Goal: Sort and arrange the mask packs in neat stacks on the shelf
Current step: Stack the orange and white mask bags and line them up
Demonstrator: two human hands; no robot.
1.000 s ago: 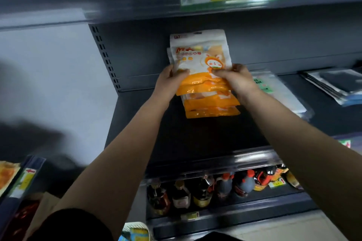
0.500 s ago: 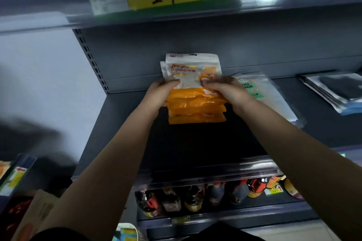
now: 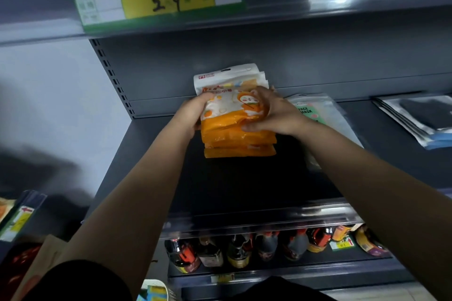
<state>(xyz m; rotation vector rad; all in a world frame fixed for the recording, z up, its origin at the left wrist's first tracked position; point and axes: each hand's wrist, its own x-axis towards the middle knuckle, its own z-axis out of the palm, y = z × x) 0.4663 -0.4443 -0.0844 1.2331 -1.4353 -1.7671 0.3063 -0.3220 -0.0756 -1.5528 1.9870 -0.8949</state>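
Partway through: left hand and right hand both clamped on the orange mask packs, squaring them at the far middle of the shelf. Still to tidy, judging by the loose spread: clear mask packs just right, silver packs far right.

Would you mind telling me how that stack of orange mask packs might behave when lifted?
The orange mask packs look glossy, so they probably slide apart. Their staggered lower edges suggest this. Both the left hand and right hand grip them, hinting they are floppy.
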